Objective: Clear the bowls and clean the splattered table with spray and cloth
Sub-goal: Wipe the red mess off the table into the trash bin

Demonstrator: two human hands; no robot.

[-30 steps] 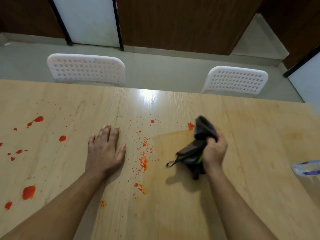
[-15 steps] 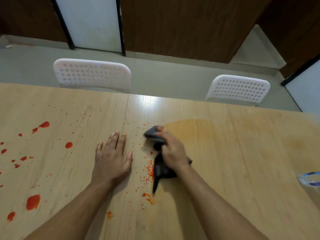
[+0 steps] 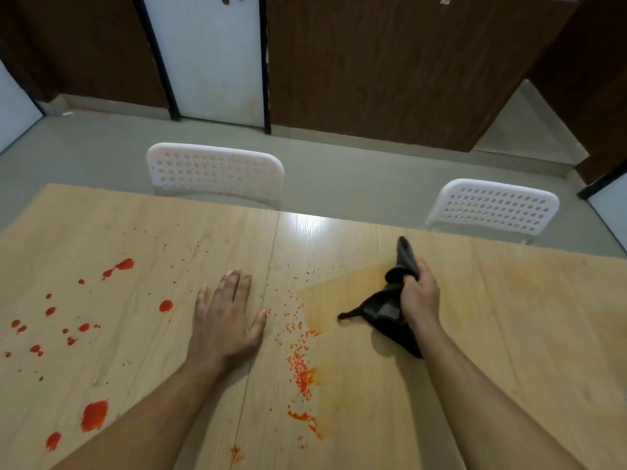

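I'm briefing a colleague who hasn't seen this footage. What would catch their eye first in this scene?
The red splatter scattered in blobs over the left part of the wooden table, with a trail of fine red specks down the middle. Next, the right hand gripping a bunched black cloth on an orange smear, while the left hand rests flat between blobs and specks. Two white perforated chairs stand at the far edge.

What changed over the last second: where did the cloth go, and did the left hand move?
The right hand, gripping the dark cloth, swept left to the band of red specks half a second ago, then back right onto the smeared patch. The left hand stayed flat on the table. The big red splats at left remain unwiped.
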